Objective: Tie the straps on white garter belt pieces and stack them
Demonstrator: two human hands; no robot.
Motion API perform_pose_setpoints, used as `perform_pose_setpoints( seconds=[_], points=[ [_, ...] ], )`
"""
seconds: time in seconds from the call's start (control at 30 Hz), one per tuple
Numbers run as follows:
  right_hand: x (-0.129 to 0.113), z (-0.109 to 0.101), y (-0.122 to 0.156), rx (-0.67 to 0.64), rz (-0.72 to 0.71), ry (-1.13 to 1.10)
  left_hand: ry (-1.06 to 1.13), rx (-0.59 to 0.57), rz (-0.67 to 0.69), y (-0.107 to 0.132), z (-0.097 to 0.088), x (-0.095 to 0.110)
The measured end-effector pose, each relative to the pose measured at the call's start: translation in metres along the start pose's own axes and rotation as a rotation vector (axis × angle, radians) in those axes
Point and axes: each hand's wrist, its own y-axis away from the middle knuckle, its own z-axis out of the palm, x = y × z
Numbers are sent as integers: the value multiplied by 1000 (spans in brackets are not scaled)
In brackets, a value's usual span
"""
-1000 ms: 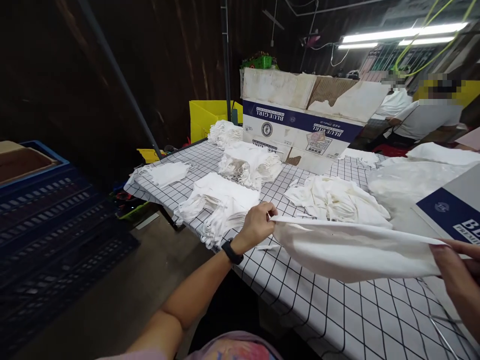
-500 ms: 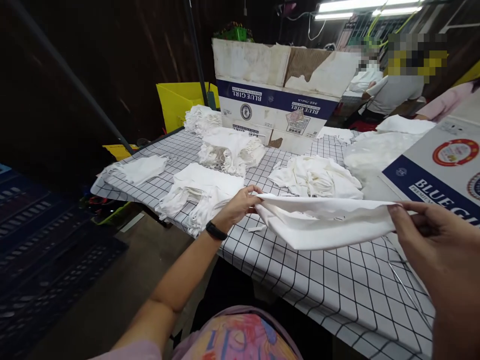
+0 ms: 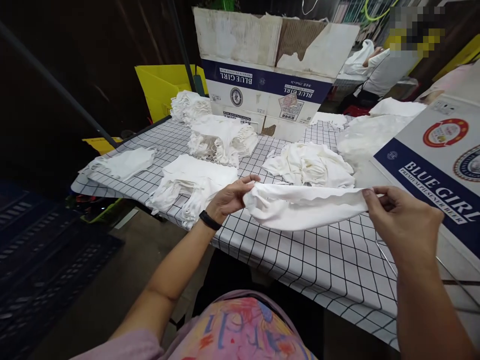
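Note:
A white piece of cloth hangs stretched between my two hands, above the checked tablecloth. My left hand pinches its left end between thumb and fingers. At the opposite end, the thumb and forefinger of my right hand grip the cloth's upper corner. Just left of my left hand lies a stack of white cloth pieces with loose strips hanging at the front. Behind the held cloth sits a crumpled white heap.
A large cardboard box stands at the back, and another box leans at right. More white stacks and a flat white piece lie on the checked table. A yellow bin is behind. A co-worker sits at the far right.
My right hand has moved left, closer to my left hand, so the cloth spans a shorter width. The view has tilted down a little.

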Motion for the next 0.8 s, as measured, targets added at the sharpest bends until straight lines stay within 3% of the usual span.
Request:
perform_pose_setpoints(
  seconds=[0.13, 0.3, 0.43, 0.53, 0.6, 0.67, 0.8],
  points=[
    [4, 9, 1, -98, 40, -55, 13, 18, 110, -3, -5, -2],
    [7, 19, 7, -163, 89, -112, -173, 74, 101, -7, -9, -4],
    [22, 39, 22, -312, 39, -150, -723, 130, 91, -4, -23, -22],
    [35, 55, 40, -406, 16, -166, -1192, 262, 245, 6, -35, -45],
    [41, 61, 50, -423, 19, -171, -1372, 310, 342, 18, -37, -61],
    [44, 64, 57, -408, 37, -177, -1481, 256, 348, 32, -34, -75],
    [45, 65, 61, -333, 67, -191, -1661, 49, 235, 54, -24, -95]
  ],
)
